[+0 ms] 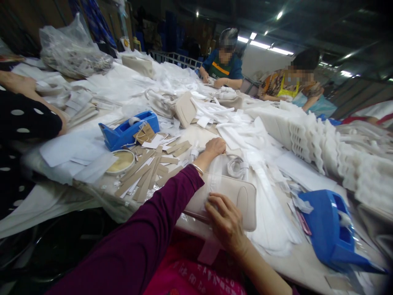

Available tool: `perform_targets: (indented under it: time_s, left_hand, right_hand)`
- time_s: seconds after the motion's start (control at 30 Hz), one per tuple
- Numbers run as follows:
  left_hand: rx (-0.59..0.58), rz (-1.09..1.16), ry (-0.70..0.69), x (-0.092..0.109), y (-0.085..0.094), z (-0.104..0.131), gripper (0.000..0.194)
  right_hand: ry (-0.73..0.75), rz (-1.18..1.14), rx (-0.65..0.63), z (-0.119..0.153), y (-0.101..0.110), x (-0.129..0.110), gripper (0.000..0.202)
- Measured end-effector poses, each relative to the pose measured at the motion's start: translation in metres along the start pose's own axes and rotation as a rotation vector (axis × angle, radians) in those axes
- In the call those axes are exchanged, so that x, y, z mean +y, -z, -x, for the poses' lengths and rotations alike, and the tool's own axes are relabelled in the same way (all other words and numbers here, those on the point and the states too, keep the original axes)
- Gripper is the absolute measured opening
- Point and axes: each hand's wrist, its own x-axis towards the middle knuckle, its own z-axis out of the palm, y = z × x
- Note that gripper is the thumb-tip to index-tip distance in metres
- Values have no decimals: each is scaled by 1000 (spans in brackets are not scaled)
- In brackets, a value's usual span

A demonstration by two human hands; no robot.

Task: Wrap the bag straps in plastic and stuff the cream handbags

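A beige handbag (247, 209) lies flat in front of me at the table edge. A translucent white strip (215, 176) runs across it, and one end hangs over the front edge. My left hand (215, 146) is closed at the strip's far end, beyond the bag; its fingertips are partly hidden. My right hand (226, 219) rests on the lower part of the bag, fingers apart, their tips on the strip and the bag's surface. Beside my left hand lies a coiled, wrapped strap (236, 166).
Blue tape dispensers (130, 128) (330, 229) stand left and right. Cardboard strips (150, 172) and a round tub (121, 161) lie at left. White foam sheets (313, 135) are stacked at right, and another bag (184, 108) lies ahead. Co-workers (222, 67) sit across; a polka-dot sleeve (27, 119) is at left.
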Motion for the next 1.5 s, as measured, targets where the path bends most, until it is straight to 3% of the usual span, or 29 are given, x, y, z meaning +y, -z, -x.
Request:
perform_targets:
  time_s: [0.13, 0.23, 0.3, 0.37, 0.47, 0.57, 0.67, 0.8, 0.97, 1.1, 1.33, 1.5]
  left_hand:
    - [115, -21, -48, 4, -1, 0, 18]
    - [277, 211, -161, 16, 6, 7, 28]
    - [305, 375, -274, 23, 14, 24, 31]
    - [241, 378, -421, 25, 21, 56, 32]
    - [106, 196, -678, 11, 25, 125, 35]
    - [33, -56, -784, -15, 19, 188, 37]
    - [12, -207, -866, -36, 11, 218, 39]
    - [14, -262, -903, -43, 6, 220, 35]
    - [41, -253, -916, -40, 7, 219, 32]
    - [44, -237, -930, -41, 6, 219, 32]
    - [36, -221, -942, -43, 6, 218, 31]
    - [17, -263, -934, -43, 7, 219, 35]
  right_hand:
    - [-44, 78, 36, 9, -9, -12, 17]
    - [-53, 113, 59, 12, -12, -18, 17]
    - [-61, 121, 76, 14, -13, -19, 16]
    - [-66, 119, 84, 15, -14, -20, 15]
    - [-63, 111, 82, 15, -16, -20, 16]
    - [-69, 81, 91, 14, -13, -20, 18]
    - [-101, -11, 69, 23, -3, -21, 21]
    - [-219, -2, 165, 69, 4, -32, 43]
    - [-175, 219, 228, 122, -20, -51, 52]
    - [-140, 208, 319, 112, -32, -62, 37]
    - [-85, 74, 345, 80, -1, -97, 29]
    - [-104, 70, 313, 78, -2, -110, 29]
